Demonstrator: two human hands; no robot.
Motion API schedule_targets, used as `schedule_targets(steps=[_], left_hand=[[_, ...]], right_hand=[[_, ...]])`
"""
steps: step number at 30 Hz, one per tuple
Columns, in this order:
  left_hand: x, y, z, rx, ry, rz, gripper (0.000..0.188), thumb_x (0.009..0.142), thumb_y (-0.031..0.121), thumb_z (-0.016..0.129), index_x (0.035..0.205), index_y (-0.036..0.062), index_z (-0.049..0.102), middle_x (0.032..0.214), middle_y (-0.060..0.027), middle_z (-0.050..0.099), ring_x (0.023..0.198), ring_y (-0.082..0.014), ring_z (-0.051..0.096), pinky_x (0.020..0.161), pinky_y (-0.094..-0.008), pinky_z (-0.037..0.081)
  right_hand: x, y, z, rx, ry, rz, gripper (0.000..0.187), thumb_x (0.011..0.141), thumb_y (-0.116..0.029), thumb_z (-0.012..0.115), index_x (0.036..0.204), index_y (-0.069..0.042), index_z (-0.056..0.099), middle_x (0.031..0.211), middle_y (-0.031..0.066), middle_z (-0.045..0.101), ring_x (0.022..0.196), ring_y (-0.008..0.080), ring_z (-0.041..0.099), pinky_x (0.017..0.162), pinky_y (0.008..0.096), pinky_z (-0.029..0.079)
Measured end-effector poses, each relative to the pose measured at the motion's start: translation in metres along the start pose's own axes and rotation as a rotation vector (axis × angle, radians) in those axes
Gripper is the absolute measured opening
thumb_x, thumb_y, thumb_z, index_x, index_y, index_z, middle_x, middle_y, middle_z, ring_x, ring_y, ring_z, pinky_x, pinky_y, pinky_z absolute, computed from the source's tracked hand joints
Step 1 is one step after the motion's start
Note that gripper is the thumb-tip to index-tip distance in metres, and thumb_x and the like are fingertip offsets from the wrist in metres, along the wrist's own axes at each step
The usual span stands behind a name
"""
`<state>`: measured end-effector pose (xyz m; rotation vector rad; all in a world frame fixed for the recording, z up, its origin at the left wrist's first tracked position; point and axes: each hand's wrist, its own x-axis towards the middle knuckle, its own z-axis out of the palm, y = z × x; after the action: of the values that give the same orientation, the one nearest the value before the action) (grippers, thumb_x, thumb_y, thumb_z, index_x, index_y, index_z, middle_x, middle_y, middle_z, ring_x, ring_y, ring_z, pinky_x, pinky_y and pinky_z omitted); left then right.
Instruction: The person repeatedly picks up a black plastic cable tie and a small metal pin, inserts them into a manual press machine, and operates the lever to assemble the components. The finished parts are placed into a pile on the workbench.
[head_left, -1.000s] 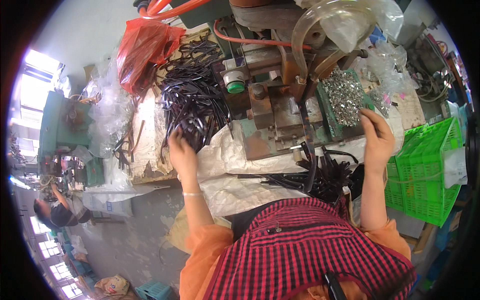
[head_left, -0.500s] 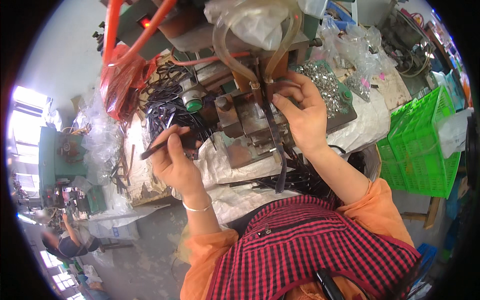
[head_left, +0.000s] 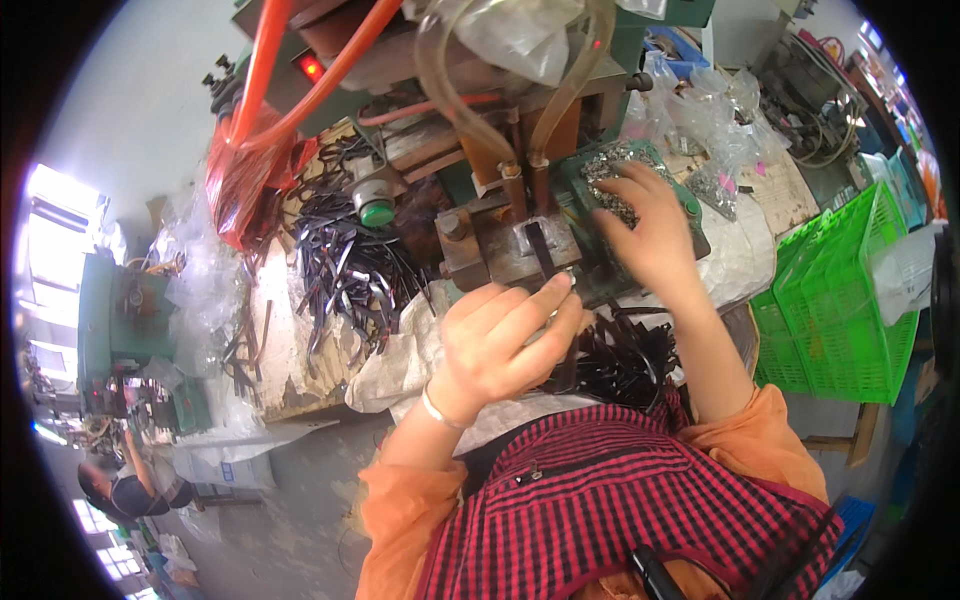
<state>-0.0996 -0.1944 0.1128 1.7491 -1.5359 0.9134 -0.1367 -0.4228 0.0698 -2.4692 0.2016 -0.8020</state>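
My left hand [head_left: 505, 345] is closed at the front of the press, its fingers pinching a dark flat strip [head_left: 540, 250]. The strip's far end lies on the metal die block [head_left: 500, 255], below two upright metal tubes. Beside the fingertips is a small silvery bit [head_left: 570, 277]. Over to the right, my right hand [head_left: 655, 235] reaches over a heap of small shiny metal pieces [head_left: 605, 190] on a green plate. Its thumb is apart from the fingers, and nothing shows in it; the fingertips are partly over the pieces.
Left of the block lies a tangled heap of dark strips [head_left: 350, 265], near a green push button [head_left: 376, 213]. More dark strips [head_left: 630, 355] lie before my apron. A green crate [head_left: 840, 310] stands at the right. Red hoses [head_left: 262, 65] hang overhead. Another person [head_left: 135, 485] sits far left.
My left hand has moved right from the strip heap to the block with a strip. My right hand has left the tubes for the metal pieces. The strip hanging from the block is gone.
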Motion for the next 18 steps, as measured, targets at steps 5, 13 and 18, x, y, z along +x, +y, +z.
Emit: schedule_targets(steps=[5,13,18], left_hand=[[-0.012,-0.006,0.01,-0.024,0.028,0.025,0.028,0.076,0.015,0.086,0.098,0.0082,0.07,0.098,-0.0072,0.074,0.057,-0.0129,0.061,0.047,-0.0262,0.045],[-0.025,0.005,0.008,-0.08,0.128,-0.106,0.031,0.074,0.014,0.085,0.101,0.0073,0.073,0.109,-0.0093,0.075,0.056,-0.0142,0.059,0.049,-0.0275,0.045],[-0.061,0.049,-0.047,0.199,-0.138,-0.46,0.011,0.082,0.009,0.079,0.091,0.0107,0.074,0.1,-0.0062,0.076,0.06,-0.0162,0.058,0.054,-0.0295,0.047]], right_hand=[[-0.022,0.079,0.015,-0.229,0.076,0.055,0.023,0.082,-0.02,0.08,0.102,-0.007,0.079,0.138,0.0227,0.062,0.134,0.0407,0.053,0.113,0.0479,0.041],[-0.004,0.054,0.034,-0.181,0.004,-0.243,0.013,0.09,-0.013,0.072,0.098,-0.003,0.07,0.121,0.0193,0.069,0.121,0.0402,0.06,0.1,0.0452,0.049],[-0.003,0.058,0.025,-0.055,0.092,0.017,0.013,0.095,-0.009,0.067,0.104,0.0,0.065,0.099,0.0154,0.072,0.094,0.0313,0.069,0.084,0.0379,0.054]])
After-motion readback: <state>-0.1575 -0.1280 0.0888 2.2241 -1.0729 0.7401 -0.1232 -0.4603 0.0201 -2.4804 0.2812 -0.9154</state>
